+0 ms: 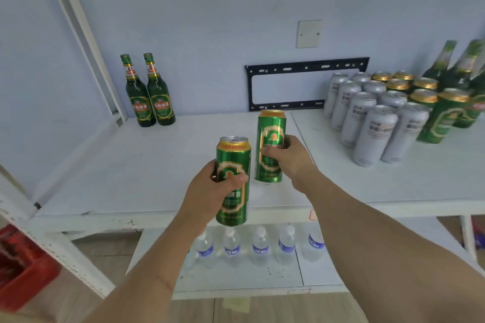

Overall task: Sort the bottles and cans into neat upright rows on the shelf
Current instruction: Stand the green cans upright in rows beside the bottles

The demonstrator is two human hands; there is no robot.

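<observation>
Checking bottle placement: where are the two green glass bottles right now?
In the head view, the two green glass bottles stand upright side by side at the back left of the top shelf, against the wall, far from the silver cans.

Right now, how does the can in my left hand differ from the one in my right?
The left can is held up in front of the shelf edge, nearer the camera; the right can is farther back, over the shelf top, and whether it rests on it is unclear. The left hand grips from the left side, the right hand from the right. Both are upright green cans with gold rims.
</observation>
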